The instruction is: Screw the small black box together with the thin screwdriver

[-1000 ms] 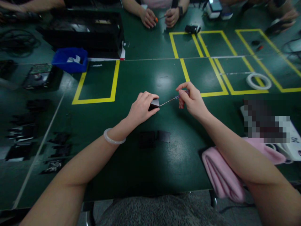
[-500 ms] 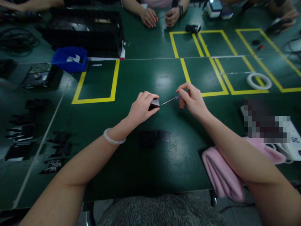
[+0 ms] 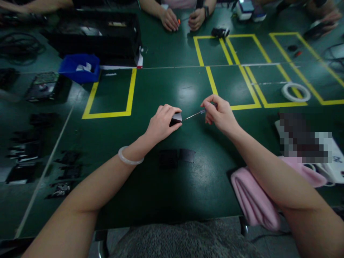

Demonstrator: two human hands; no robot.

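My left hand (image 3: 163, 122) is closed round a small black box-shaped part (image 3: 176, 118), thumb on the near side and fingers on the far side. In my right hand (image 3: 217, 111) is a screwdriver (image 3: 193, 115) with a thin metal shaft; its handle is mostly covered by my fingers. The shaft slants down to the left, and its tip meets the right end of the black part. Two flat black pieces lie side by side nearer to me, a darker square piece (image 3: 168, 158) and a thin plate (image 3: 187, 155).
Several black parts (image 3: 63, 172) lie in rows at the left. A blue bin (image 3: 80, 68) stands by a long black case (image 3: 94, 39). To the right are a pink cloth (image 3: 255, 197) and a roll of white tape (image 3: 295, 92). Across the table are a co-worker's hands (image 3: 170, 19).
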